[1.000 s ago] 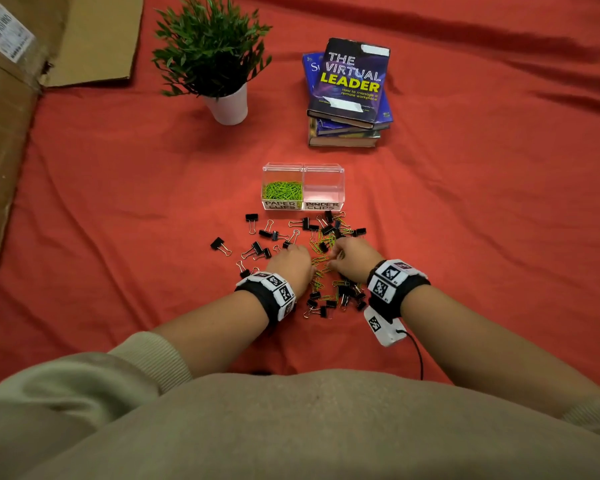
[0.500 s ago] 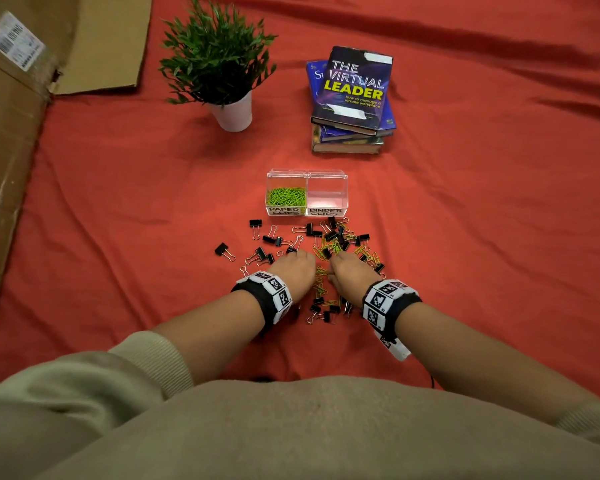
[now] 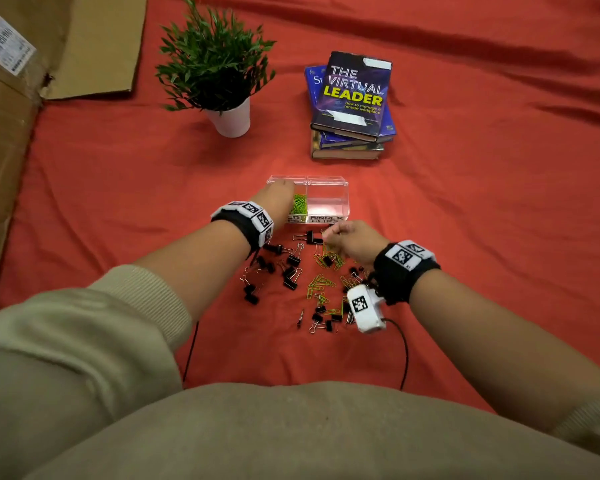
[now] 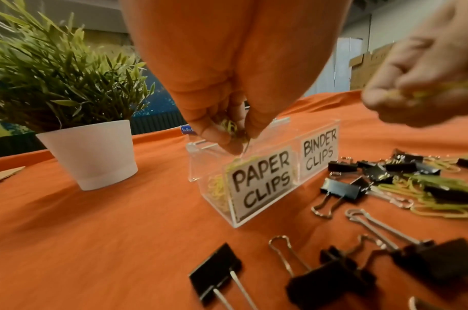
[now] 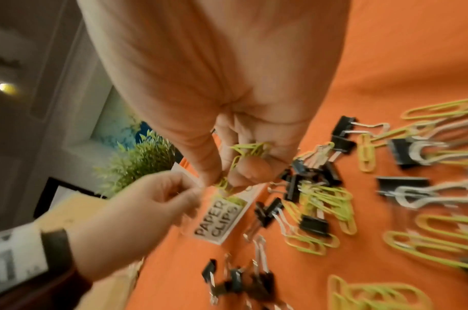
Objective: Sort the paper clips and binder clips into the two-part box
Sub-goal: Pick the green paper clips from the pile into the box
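The clear two-part box [image 3: 344, 184] stands on the red cloth, with green paper clips [image 3: 299, 204] in its left part, labelled PAPER CLIPS [image 4: 262, 182]. The right part, labelled BINDER CLIPS [image 4: 320, 152], looks bare. My left hand [image 3: 280, 192] hovers over the left part and pinches a few green paper clips [image 4: 229, 126] at its fingertips. My right hand [image 3: 334, 233] is just in front of the box, curled round a bunch of green paper clips [image 5: 250, 150]. Black binder clips [image 3: 290, 271] and loose green paper clips [image 3: 321, 284] lie mixed below both wrists.
A potted plant [image 3: 222, 71] stands behind the box to the left and a stack of books [image 3: 354, 102] behind it to the right. Flattened cardboard [image 3: 7, 150] covers the left edge. A cable [image 3: 404, 355] trails from my right wrist.
Both hands have lifted off the pile and moved forward with paper clips. The left now reaches over the paper clip compartment; the right has stopped just short of the box.
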A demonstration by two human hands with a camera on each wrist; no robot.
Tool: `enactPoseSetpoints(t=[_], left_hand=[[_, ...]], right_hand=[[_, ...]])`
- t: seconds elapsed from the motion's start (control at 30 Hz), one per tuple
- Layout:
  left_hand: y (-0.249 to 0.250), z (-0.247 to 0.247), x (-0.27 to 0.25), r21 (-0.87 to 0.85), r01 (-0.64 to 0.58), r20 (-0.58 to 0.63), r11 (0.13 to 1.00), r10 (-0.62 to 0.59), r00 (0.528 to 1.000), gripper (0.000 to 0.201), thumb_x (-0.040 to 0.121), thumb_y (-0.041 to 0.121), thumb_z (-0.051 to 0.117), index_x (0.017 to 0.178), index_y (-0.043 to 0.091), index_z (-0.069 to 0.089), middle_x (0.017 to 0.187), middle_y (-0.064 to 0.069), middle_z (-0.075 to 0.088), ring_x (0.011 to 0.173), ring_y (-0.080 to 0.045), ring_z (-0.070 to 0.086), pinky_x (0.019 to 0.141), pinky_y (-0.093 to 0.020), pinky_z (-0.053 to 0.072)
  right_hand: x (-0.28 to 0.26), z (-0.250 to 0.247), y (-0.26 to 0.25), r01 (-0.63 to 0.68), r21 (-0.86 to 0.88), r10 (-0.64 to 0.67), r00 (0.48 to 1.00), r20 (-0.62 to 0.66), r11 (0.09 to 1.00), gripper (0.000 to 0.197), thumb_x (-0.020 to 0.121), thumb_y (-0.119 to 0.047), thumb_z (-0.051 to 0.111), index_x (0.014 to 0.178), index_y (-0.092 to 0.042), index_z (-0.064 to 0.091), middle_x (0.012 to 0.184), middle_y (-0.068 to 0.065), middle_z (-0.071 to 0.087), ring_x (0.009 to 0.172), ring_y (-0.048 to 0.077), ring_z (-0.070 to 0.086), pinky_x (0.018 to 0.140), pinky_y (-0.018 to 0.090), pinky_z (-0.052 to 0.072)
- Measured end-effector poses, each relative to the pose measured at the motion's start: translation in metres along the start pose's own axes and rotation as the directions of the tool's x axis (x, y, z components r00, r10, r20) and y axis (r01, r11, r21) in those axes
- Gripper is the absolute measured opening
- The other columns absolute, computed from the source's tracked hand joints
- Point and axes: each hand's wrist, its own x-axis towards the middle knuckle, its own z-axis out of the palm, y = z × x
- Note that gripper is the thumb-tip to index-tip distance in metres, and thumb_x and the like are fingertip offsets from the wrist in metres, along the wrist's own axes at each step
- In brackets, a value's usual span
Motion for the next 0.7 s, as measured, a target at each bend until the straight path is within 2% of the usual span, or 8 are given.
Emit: enactPoseSetpoints(t=[0.1, 0.17, 0.27, 0.37, 0.43, 0.5, 0.6, 0.7], left_hand=[[-0.002, 0.004, 0.006, 0.073, -0.029, 0.075, 0.997, 0.024, 0.997, 0.024, 0.090, -0.002, 0.048, 0.114, 0.001, 0.052, 0.114, -0.018, 0.056, 0.104, -0.036, 0.058, 0.085, -0.042, 0.048], [-0.003, 0.007, 0.005, 0.052, -0.050, 0.057, 0.997, 0.047, 0.997, 0.021, 0.090, 0.000, 0.047, 0.110, 0.003, 0.054, 0.111, -0.017, 0.059, 0.101, -0.036, 0.059, 0.085, -0.044, 0.051], [-0.007, 0.010, -0.008, -0.056, -0.024, -0.126, 0.998, 0.016, 0.992, 0.023, 0.087, 0.003, 0.048, 0.108, 0.002, 0.057, 0.111, -0.017, 0.059, 0.102, -0.034, 0.057, 0.086, -0.044, 0.050], [-0.005, 0.017, -0.036, -0.151, 0.012, -0.268, 0.989, -0.052, 0.962, 0.018, 0.085, 0.012, 0.050, 0.099, 0.003, 0.057, 0.104, -0.017, 0.057, 0.099, -0.033, 0.053, 0.085, -0.043, 0.046], [0.001, 0.028, -0.056, -0.193, 0.037, -0.208, 0.980, -0.077, 0.975, 0.017, 0.086, 0.017, 0.049, 0.096, 0.006, 0.056, 0.102, -0.015, 0.058, 0.096, -0.033, 0.056, 0.079, -0.041, 0.046], [0.011, 0.043, -0.072, -0.182, 0.039, -0.069, 0.983, -0.053, 0.996, 0.018, 0.086, 0.020, 0.049, 0.097, 0.007, 0.055, 0.105, -0.014, 0.059, 0.098, -0.033, 0.058, 0.076, -0.041, 0.048], [0.028, 0.063, -0.089, -0.090, -0.033, 0.096, 0.995, 0.042, 0.994, 0.025, 0.089, 0.025, 0.049, 0.101, 0.005, 0.057, 0.110, -0.015, 0.058, 0.102, -0.033, 0.058, 0.079, -0.040, 0.050], [0.040, 0.073, -0.095, -0.052, -0.025, 0.153, 0.998, 0.033, 0.988, 0.031, 0.089, 0.033, 0.054, 0.103, 0.006, 0.060, 0.111, -0.015, 0.058, 0.102, -0.033, 0.059, 0.080, -0.040, 0.050]], right_hand=[[0.015, -0.005, -0.025, 0.018, 0.077, -0.015, 0.999, -0.034, 0.997, 0.013, 0.092, -0.016, 0.057, 0.079, -0.016, 0.059, 0.065, 0.000, 0.055, 0.052, 0.010, 0.045, 0.052, 0.022, 0.040], [0.029, -0.004, -0.040, 0.037, 0.035, -0.034, 0.997, -0.071, 0.999, 0.013, 0.092, -0.014, 0.056, 0.080, -0.014, 0.060, 0.064, 0.001, 0.055, 0.051, 0.012, 0.046, 0.051, 0.024, 0.040], [0.052, 0.002, -0.062, 0.089, -0.139, -0.106, 0.987, -0.121, 0.986, 0.012, 0.092, -0.009, 0.053, 0.093, -0.003, 0.064, 0.068, 0.001, 0.057, 0.061, 0.016, 0.053, 0.058, 0.028, 0.048], [0.069, 0.016, -0.081, 0.116, -0.372, -0.189, 0.968, -0.166, 0.921, 0.016, 0.090, -0.008, 0.052, 0.096, -0.007, 0.066, 0.084, 0.008, 0.065, 0.077, 0.021, 0.057, 0.061, 0.026, 0.044], [0.077, 0.028, -0.089, 0.127, -0.514, -0.225, 0.965, -0.133, 0.849, 0.021, 0.090, -0.005, 0.048, 0.102, -0.006, 0.065, 0.101, 0.013, 0.068, 0.091, 0.025, 0.061, 0.070, 0.025, 0.043], [0.082, 0.039, -0.092, 0.157, -0.622, -0.252, 0.966, -0.066, 0.767, 0.027, 0.089, -0.001, 0.045, 0.108, -0.007, 0.064, 0.112, 0.013, 0.066, 0.105, 0.028, 0.059, 0.080, 0.027, 0.044], [0.084, 0.047, -0.090, 0.201, -0.694, -0.259, 0.966, 0.022, 0.692, 0.035, 0.089, 0.003, 0.043, 0.116, -0.010, 0.060, 0.120, 0.013, 0.062, 0.110, 0.028, 0.058, 0.089, 0.031, 0.045], [0.077, 0.045, -0.087, 0.238, -0.702, -0.285, 0.957, 0.051, 0.671, 0.039, 0.086, 0.005, 0.044, 0.117, -0.011, 0.060, 0.120, 0.012, 0.063, 0.111, 0.027, 0.058, 0.092, 0.032, 0.047]])
